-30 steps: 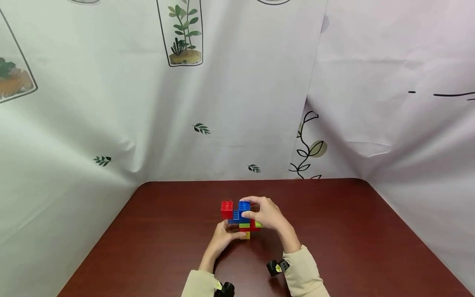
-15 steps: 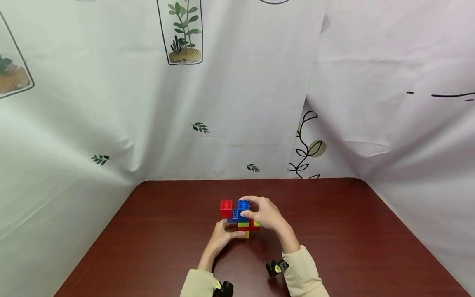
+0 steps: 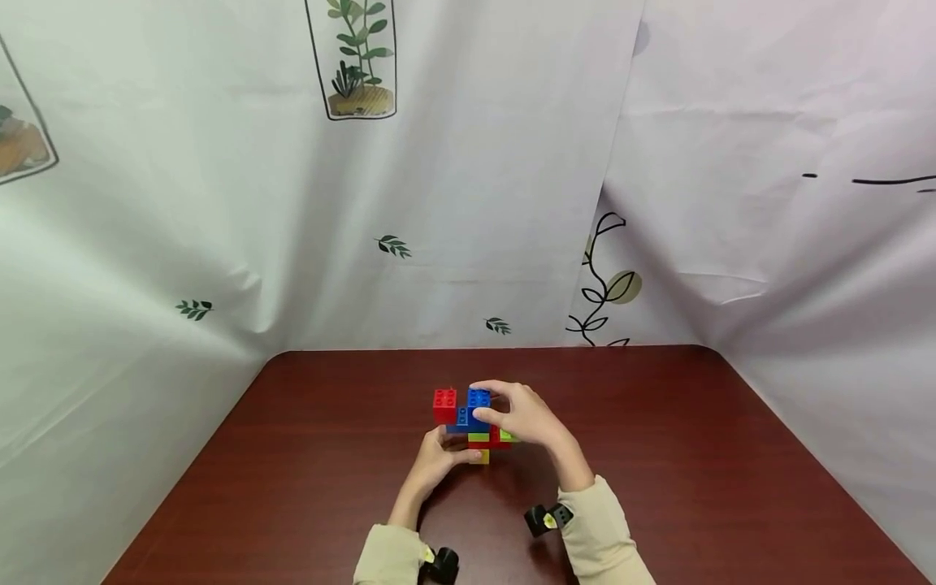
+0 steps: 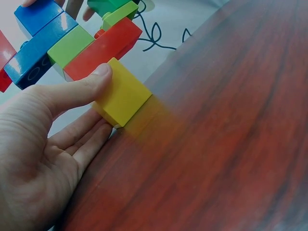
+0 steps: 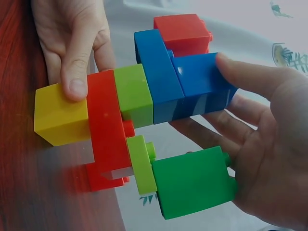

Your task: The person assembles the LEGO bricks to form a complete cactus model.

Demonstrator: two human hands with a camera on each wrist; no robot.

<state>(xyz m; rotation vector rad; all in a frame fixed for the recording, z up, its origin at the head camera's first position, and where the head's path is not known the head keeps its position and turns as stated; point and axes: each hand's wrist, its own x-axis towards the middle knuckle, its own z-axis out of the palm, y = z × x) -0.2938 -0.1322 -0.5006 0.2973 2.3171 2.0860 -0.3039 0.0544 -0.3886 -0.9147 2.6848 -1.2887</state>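
A stack of toy building bricks stands on the table between both hands. My left hand (image 3: pixel 433 463) pinches the yellow brick (image 5: pixel 60 115) at its bottom, thumb in front. Above that come a long red brick (image 5: pixel 106 118), a lime brick (image 5: pixel 132 94) and a long blue brick (image 5: pixel 161 77). At the top, my right hand (image 3: pixel 526 416) pinches a blue brick (image 5: pixel 199 84) with thumb and fingers. A red brick (image 3: pixel 444 405) sits on the stack's left end. On its right side, a thin lime brick (image 5: pixel 141 166) bears a green brick (image 5: pixel 195 183), mostly hidden by the right hand in the head view.
The dark red-brown table (image 3: pixel 329 439) has rounded far corners. Behind it hangs a white cloth (image 3: pixel 468 187) printed with plants. Each wrist wears a small black camera (image 3: pixel 541 520) beside a cream sleeve (image 3: pixel 603 528).
The head view has shifted slightly, so everything sits a little higher in it. Both hands keep the same hold on the bricks, and the stack looks unaltered.
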